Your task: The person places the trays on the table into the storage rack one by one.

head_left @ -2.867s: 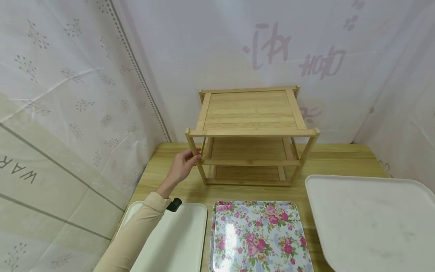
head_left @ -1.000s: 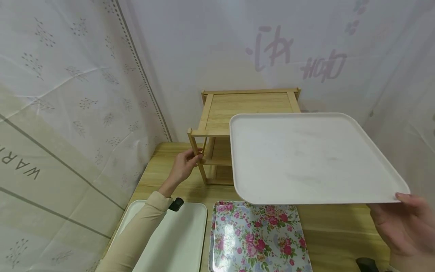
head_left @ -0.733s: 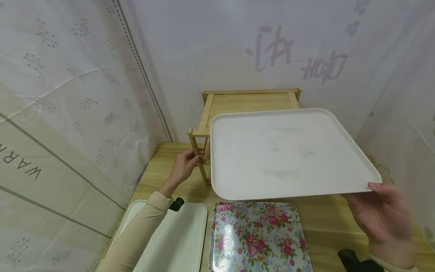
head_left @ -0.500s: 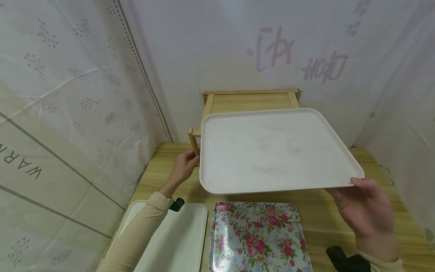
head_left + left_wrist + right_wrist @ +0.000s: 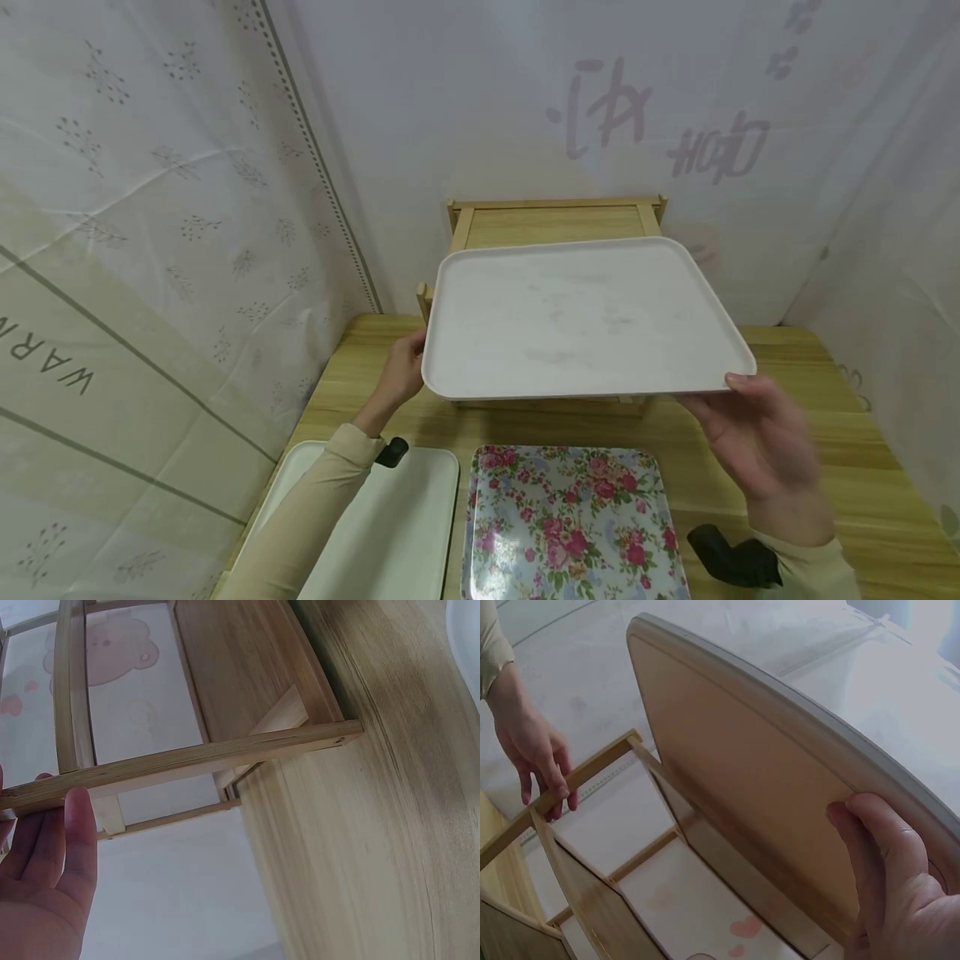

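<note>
My right hand point(image 5: 765, 437) grips a large white tray point(image 5: 585, 321) by its near right corner, thumb on the rim and fingers underneath. The tray hangs tilted in front of a wooden tiered shelf rack point(image 5: 555, 225) and hides most of it. In the right wrist view the tray's underside point(image 5: 735, 765) is close to the rack's top tier. My left hand point(image 5: 401, 371) is at the rack's front left, its fingertips partly behind the tray. The left wrist view shows that hand point(image 5: 45, 877) holding the rack's wooden post point(image 5: 195, 759) between thumb and fingers.
A floral tray point(image 5: 570, 525) lies on the wooden table point(image 5: 847, 450) at the front middle. Left of it lies a cream tray point(image 5: 397, 517), partly under my left forearm. A printed curtain point(image 5: 480, 108) hangs behind the rack and at both sides.
The white tray, earlier lying on the table's right side, has been lifted by my right hand and carried left to the front of the rack. My left hand keeps its place on the post.
</note>
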Tool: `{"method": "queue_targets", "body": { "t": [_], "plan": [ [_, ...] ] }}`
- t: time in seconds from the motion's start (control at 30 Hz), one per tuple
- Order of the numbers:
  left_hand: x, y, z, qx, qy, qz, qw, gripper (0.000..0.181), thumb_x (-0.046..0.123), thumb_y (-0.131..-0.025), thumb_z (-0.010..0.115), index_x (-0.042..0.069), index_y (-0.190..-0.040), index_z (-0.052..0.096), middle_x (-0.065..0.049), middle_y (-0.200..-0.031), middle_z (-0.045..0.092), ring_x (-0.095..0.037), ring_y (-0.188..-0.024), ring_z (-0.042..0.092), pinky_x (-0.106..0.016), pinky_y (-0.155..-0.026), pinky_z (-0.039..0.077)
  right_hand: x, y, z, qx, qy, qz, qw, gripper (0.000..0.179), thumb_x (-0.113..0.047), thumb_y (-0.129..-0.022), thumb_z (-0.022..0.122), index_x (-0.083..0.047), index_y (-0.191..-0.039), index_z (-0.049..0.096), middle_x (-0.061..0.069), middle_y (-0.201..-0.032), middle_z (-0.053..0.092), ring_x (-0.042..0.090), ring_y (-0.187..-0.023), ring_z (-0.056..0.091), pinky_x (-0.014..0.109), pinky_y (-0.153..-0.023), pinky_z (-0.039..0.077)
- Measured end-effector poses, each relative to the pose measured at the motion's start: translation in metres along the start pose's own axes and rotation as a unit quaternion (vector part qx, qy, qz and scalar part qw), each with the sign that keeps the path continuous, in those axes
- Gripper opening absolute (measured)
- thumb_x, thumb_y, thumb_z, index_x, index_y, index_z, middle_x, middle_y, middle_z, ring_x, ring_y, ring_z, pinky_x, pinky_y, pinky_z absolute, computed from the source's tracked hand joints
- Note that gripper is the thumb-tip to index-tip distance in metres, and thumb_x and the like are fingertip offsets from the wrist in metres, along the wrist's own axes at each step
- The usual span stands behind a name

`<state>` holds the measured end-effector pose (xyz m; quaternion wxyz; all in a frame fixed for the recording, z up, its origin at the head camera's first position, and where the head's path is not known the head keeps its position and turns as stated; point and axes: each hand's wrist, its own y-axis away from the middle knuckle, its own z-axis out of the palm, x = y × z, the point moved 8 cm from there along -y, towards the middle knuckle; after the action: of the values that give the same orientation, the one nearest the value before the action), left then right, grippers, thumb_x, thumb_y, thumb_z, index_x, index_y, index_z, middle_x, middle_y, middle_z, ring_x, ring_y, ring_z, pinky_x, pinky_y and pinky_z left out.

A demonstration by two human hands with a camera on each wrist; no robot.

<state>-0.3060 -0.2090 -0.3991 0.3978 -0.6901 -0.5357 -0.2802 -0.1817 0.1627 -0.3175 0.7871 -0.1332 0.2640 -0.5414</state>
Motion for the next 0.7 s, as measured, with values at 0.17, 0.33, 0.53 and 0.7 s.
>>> {"method": "queue_targets", "body": {
  "t": [0.17,0.33,0.53,0.7],
  "plan": [
    [0.0,0.003,-0.001,0.002,-0.018,0.01,0.9998,0.036,0.004,-0.096,0.053,-0.006,-0.131,0.056,-0.026,-0.12,0.064,-0.038,-0.112,0.063,-0.05,-0.09,0.055,0.003,-0.006,-0.009,0.019,0.003,-0.004,0.9998,0.059,-0.001,-0.099,0.001,-0.016,-0.157,0.002,0.02,-0.158,0.018,0.041,-0.141,0.03,0.048,-0.114,0.028],
    [-0.005,0.003,0.001,-0.006,0.001,-0.008,0.9999,0.034,0.004,-0.096,0.051,-0.004,-0.128,0.059,-0.024,-0.116,0.067,-0.034,-0.101,0.067,-0.04,-0.078,0.059,0.004,-0.015,-0.018,0.027,0.012,-0.007,0.9995,0.06,0.001,-0.099,0.003,-0.015,-0.157,0.003,0.02,-0.158,0.018,0.039,-0.142,0.029,0.046,-0.116,0.026],
    [-0.007,0.003,0.003,-0.009,0.016,-0.028,0.9994,0.034,0.004,-0.097,0.05,-0.006,-0.128,0.058,-0.024,-0.111,0.068,-0.031,-0.092,0.067,-0.037,-0.074,0.06,0.006,-0.024,-0.027,0.026,0.035,-0.009,0.999,0.061,0.002,-0.099,0.003,-0.017,-0.157,0.001,0.017,-0.16,0.014,0.036,-0.144,0.027,0.046,-0.115,0.028],
    [-0.006,0.003,0.001,-0.008,0.02,-0.026,0.9994,0.028,0.009,-0.098,0.053,-0.003,-0.121,0.063,-0.022,-0.104,0.07,-0.032,-0.093,0.068,-0.038,-0.074,0.06,0.007,-0.033,-0.037,0.04,0.045,-0.008,0.9981,0.06,0.002,-0.1,0.004,-0.018,-0.157,0.002,0.017,-0.157,0.023,0.033,-0.142,0.032,0.045,-0.115,0.03]
  ]
}}
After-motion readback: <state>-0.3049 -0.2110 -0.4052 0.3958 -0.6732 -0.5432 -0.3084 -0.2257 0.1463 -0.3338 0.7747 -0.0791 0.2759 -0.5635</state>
